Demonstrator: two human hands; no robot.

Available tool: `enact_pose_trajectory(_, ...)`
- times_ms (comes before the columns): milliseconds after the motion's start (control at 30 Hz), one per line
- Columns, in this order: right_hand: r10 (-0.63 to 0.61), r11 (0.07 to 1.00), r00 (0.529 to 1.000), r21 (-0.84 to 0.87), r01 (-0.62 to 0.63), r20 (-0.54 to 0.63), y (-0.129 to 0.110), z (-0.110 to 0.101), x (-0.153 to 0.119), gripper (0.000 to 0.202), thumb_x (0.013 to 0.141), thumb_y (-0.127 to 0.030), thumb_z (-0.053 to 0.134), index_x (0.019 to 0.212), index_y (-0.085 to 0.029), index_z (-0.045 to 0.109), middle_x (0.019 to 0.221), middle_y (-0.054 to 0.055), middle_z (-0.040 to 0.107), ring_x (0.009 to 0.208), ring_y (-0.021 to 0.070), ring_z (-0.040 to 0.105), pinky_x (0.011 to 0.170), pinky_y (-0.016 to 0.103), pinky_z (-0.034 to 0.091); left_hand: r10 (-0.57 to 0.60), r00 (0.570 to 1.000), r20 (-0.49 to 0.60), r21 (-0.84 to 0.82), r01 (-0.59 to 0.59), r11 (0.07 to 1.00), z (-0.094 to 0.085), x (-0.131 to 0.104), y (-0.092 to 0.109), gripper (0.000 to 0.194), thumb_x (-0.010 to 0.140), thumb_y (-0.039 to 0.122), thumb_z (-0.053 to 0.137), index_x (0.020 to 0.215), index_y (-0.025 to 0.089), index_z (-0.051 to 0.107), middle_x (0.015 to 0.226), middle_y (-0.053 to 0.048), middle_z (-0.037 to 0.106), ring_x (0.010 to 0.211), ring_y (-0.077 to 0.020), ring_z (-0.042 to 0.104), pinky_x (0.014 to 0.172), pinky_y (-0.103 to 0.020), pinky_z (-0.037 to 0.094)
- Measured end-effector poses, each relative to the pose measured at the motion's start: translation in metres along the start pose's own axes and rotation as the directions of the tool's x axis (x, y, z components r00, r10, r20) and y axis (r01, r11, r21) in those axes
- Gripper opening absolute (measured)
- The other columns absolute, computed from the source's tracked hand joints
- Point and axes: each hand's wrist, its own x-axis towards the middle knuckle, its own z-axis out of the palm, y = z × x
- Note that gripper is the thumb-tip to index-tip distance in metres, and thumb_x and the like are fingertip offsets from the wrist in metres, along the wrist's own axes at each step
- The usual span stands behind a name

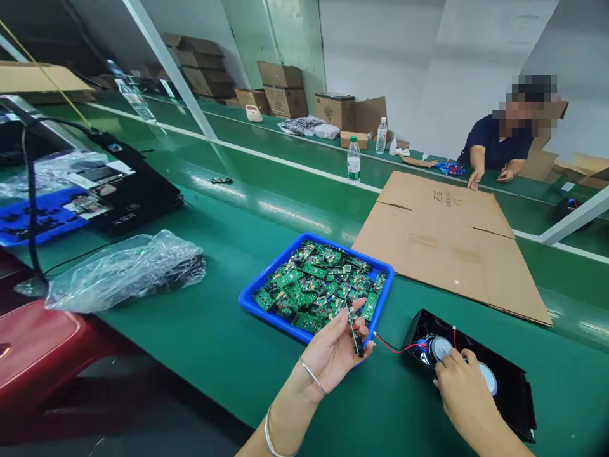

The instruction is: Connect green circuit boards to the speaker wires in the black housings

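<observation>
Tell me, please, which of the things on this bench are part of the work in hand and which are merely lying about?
In hand: left hand holding a small circuit board; right hand on the black speaker housing; red wire; blue tray of boards.

Lying about: flat cardboard; plastic bag; water bottle; cartons; a co-worker.

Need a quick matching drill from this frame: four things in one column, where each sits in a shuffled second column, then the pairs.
Things:
1. left hand
2. right hand
3. blue tray
4. flattened cardboard

Places:
A. lying on the belt beyond the tray
B. pinching a single circuit board
C. filled with green boards
D. fingers on the speakers in the black housing

Pairs: 1-B, 2-D, 3-C, 4-A
</observation>
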Motion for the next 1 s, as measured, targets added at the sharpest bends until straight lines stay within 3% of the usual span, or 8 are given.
enact_pose_trajectory(133, 0.09, 0.996, 0.984, 0.017, -0.089, -0.151, -0.011, -0.018, 0.007, 0.011, 0.078, -0.023, 0.052, 0.079, -0.017, 0.062, 0.075, 0.012, 0.061, 0.071, 0.0275, 0.052, 0.063, 0.042, 0.038, 0.003, 1.0, -0.031, 0.016, -0.002, 1.0, -0.003, 0.002, 0.0, 0.028, 0.078, 0.016, 0.061, 0.106, 0.016, 0.06, 0.07, 0.001, 0.057, 0.065, -0.0094, 0.057, 0.066, -0.028, 0.053)
enact_pose_trajectory(267, 0.045, 0.976, 0.944, 0.214, 0.028, -0.328, -0.044, -0.034, 0.036, 0.022, 0.087, -0.025, 0.045, 0.104, -0.016, 0.056, 0.096, 0.013, 0.06, 0.089, 0.0275, 0.053, 0.087, 0.051, 0.036, 0.03, 0.999, -0.011, 0.063, -0.03, 0.998, -0.013, 0.004, -0.003, 0.034, 0.071, 0.012, 0.068, 0.104, 0.018, 0.062, 0.071, 0.001, 0.06, 0.069, -0.0109, 0.059, 0.074, -0.033, 0.053)
enact_pose_trajectory(333, 0.011, 0.967, 0.933, 0.241, 0.081, -0.358, -0.062, -0.032, 0.051, 0.022, 0.087, -0.012, 0.041, 0.1, -0.015, 0.058, 0.08, 0.009, 0.062, 0.078, 0.0238, 0.055, 0.094, 0.054, 0.031, 0.049, 0.998, 0.032, 0.099, -0.052, 0.994, -0.018, 0.004, -0.003, 0.036, 0.065, 0.019, 0.075, 0.1, 0.017, 0.064, 0.074, 0.001, 0.062, 0.073, -0.0134, 0.06, 0.077, -0.035, 0.052)
enact_pose_trajectory(433, 0.013, 0.94, 0.915, 0.317, 0.127, -0.403, -0.073, -0.029, 0.063, 0.032, 0.086, -0.002, 0.033, 0.079, -0.016, 0.062, 0.054, 0.001, 0.052, 0.054, 0.017, 0.05, 0.083, 0.045, 0.044, 0.102, 0.994, 0.049, 0.196, -0.11, 0.974, -0.025, 0.002, -0.002, 0.045, 0.055, 0.029, 0.082, 0.095, 0.016, 0.066, 0.079, -0.003, 0.067, 0.075, -0.0156, 0.062, 0.072, -0.028, 0.05)
enact_pose_trajectory(600, 0.253, 0.61, 0.897, 0.78, 0.143, -0.363, -0.056, -0.053, 0.061, 0.019, 0.091, -0.017, 0.042, 0.089, -0.018, 0.06, 0.074, 0.004, 0.063, 0.066, 0.0143, 0.058, 0.057, 0.025, 0.048, 0.213, 0.974, 0.071, 0.405, -0.224, 0.887, -0.03, 0.001, 0.0, 0.052, 0.047, 0.037, 0.084, 0.091, 0.017, 0.065, 0.078, -0.004, 0.07, 0.072, -0.0175, 0.063, 0.069, -0.027, 0.047)
enact_pose_trajectory(700, 0.29, 0.451, 0.915, 0.883, 0.129, -0.281, -0.051, -0.067, 0.059, 0.015, 0.088, -0.021, 0.047, 0.082, -0.02, 0.061, 0.069, 0.001, 0.061, 0.056, 0.0109, 0.055, 0.05, 0.022, 0.045, 0.367, 0.924, 0.105, 0.601, -0.353, 0.717, -0.024, 0.002, -0.007, 0.045, 0.048, 0.036, 0.084, 0.084, 0.018, 0.064, 0.079, -0.005, 0.071, 0.082, -0.0222, 0.063, 0.078, -0.03, 0.045)
enact_pose_trajectory(800, 0.334, 0.479, 0.9, 0.873, 0.096, -0.281, -0.058, -0.067, 0.059, 0.019, 0.087, -0.022, 0.047, 0.075, -0.019, 0.061, 0.06, -0.001, 0.055, 0.048, 0.0096, 0.048, 0.043, 0.021, 0.038, 0.472, 0.878, 0.079, 0.685, -0.392, 0.614, -0.015, 0.003, -0.018, 0.033, 0.058, 0.027, 0.078, 0.083, 0.019, 0.06, 0.092, -0.007, 0.071, 0.088, -0.0233, 0.063, 0.077, -0.03, 0.046)
enact_pose_trajectory(1000, 0.431, 0.622, 0.801, 0.78, 0.069, -0.414, -0.075, -0.057, 0.061, 0.018, 0.087, -0.017, 0.045, 0.072, -0.017, 0.056, 0.056, -0.002, 0.051, 0.05, 0.0098, 0.046, 0.047, 0.022, 0.037, 0.524, 0.85, -0.045, 0.595, -0.399, 0.698, -0.009, 0.004, -0.04, 0.029, 0.064, 0.029, 0.073, 0.086, 0.021, 0.055, 0.081, -0.001, 0.067, 0.077, -0.0221, 0.068, 0.075, -0.032, 0.052)
